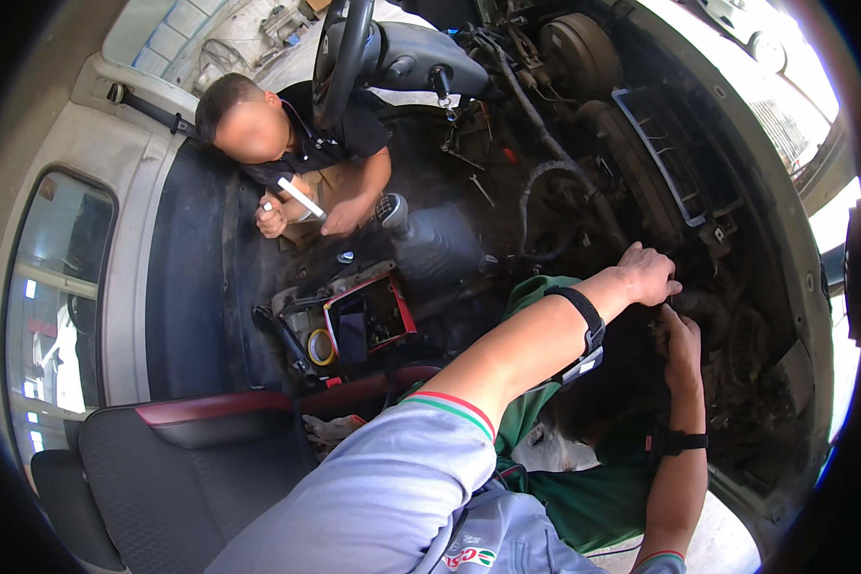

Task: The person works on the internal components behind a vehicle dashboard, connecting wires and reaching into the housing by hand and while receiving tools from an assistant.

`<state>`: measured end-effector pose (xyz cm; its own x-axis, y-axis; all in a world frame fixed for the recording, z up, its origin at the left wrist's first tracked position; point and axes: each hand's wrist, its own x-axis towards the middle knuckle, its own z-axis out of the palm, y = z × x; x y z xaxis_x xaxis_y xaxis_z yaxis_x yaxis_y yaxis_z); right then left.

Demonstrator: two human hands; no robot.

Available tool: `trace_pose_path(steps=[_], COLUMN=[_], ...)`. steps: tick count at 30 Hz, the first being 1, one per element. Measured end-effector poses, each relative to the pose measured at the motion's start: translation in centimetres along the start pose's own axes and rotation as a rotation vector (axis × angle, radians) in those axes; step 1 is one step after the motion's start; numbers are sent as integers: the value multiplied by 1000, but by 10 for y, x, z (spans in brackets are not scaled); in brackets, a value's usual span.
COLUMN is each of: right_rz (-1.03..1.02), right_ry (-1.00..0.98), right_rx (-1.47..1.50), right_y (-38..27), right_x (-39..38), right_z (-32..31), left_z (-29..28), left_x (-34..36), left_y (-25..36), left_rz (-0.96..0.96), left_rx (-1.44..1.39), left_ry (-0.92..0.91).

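- Grey sleeve (pixel 383 478) nearest, leading to the left hand (pixel 648 275), its fingers bent.
- Right hand (pixel 679 342) curls just beside it; whether either grasps anything, I cannot tell.
- Dark mechanical parts (pixel 713 311) sit right beside both hands.
- Across the cab, a co-worker (pixel 340 124) holds a white stick (pixel 301 198).

The cab's dark floor (pixel 418 165) stretches out before me. On it a wrench (pixel 482 190) lies near the gear boot (pixel 440 244), with a small red thing (pixel 510 154) beyond. Nearer me sit a red-rimmed box (pixel 407 311) and a tape roll (pixel 311 350); I can't tell whether they touch the floor.
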<state>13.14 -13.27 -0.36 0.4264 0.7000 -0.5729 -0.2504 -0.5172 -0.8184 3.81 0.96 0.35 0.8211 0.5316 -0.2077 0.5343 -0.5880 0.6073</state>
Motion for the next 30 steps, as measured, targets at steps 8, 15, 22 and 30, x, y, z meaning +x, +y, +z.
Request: trace_pose_path(steps=[8, 15, 22, 30], right_rz=[-146, -466, -735, -569], right_ry=[9, 234, 714, 596], right_rx=[-346, -456, -539, -722], right_y=[5, 24, -17, -22], right_x=[3, 2, -19, -8], right_z=[-9, -52, -109, -112], left_z=[11, -6, -12, -2], left_x=[-10, -31, -42, -37], left_y=[10, 17, 23, 33], left_rz=[54, 12, -58, -112], left_rx=[45, -302, -434, -520], left_ry=[74, 266, 244, 222])
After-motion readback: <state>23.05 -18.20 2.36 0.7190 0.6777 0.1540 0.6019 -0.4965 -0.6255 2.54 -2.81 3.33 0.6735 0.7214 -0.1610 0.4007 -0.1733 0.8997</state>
